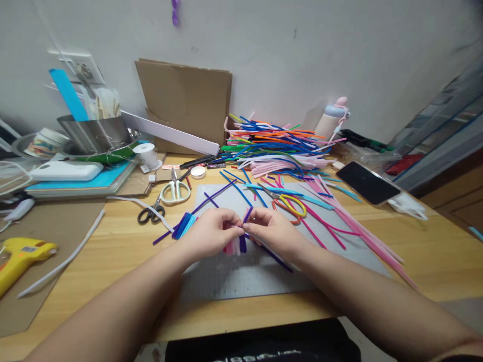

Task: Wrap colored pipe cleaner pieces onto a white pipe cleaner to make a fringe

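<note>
Over the grey cutting mat (pixel 211 281), both my hands meet on a woven strip of pipe cleaners (pixel 234 246) in pink, white, purple and blue. My left hand (pixel 211 229) pinches the strip near its purple end, and its blue end (pixel 184 225) shows beyond the wrist. My right hand (pixel 277 231) pinches a purple pipe cleaner (pixel 247 214), whose tip stands up between thumb and forefinger. The two thumbs nearly touch. A long dark purple stem (pixel 277 259) slants out below my right hand. My fingers hide part of the weave.
Orange-and-yellow scissors (pixel 292 206) lie behind my right hand; white scissors (pixel 175 188) and black scissors (pixel 151 212) lie to the left. A heap of pipe cleaners (pixel 275 146) is at the back. A phone (pixel 368 182) rests right, a yellow glue gun (pixel 26 256) far left.
</note>
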Demonstrator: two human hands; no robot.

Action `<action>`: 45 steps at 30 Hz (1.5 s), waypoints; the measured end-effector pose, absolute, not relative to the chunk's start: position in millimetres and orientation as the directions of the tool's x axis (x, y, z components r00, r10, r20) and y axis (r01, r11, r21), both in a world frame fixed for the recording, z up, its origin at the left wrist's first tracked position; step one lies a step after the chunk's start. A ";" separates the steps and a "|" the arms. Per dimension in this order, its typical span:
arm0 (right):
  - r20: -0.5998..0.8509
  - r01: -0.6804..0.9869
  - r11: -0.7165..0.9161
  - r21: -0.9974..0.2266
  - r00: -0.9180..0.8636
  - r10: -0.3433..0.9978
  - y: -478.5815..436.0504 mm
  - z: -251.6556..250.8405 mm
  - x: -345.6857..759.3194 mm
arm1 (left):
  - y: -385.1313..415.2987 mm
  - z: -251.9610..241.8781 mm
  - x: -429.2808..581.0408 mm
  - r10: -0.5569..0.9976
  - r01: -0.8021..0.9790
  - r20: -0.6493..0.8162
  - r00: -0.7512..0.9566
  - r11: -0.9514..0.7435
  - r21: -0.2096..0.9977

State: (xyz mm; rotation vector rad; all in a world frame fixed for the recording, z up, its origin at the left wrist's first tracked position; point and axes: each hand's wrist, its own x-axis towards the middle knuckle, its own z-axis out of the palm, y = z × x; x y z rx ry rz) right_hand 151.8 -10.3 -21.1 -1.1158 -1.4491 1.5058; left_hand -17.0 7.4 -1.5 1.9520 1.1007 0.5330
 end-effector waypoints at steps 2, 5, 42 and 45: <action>-0.137 0.100 -0.109 -0.989 -0.338 0.931 -10.8 -19.2 151.2 | 8.4 -0.6 -17.8 0.863 0.547 0.024 0.505 -0.341 0.764; -0.163 0.143 -0.119 -0.983 -0.359 0.919 -11.4 -17.9 150.5 | 9.6 1.7 -19.1 0.872 0.562 0.023 0.489 -0.334 0.757; 0.098 0.388 0.263 -0.884 -0.396 0.913 -12.8 -21.7 153.1 | 8.2 3.3 -20.1 0.837 0.588 0.011 0.547 -0.394 0.706; 0.081 0.310 0.224 -0.924 -0.413 0.907 -10.8 -21.8 154.2 | 9.5 1.3 -20.1 0.833 0.559 -0.012 0.553 -0.360 0.747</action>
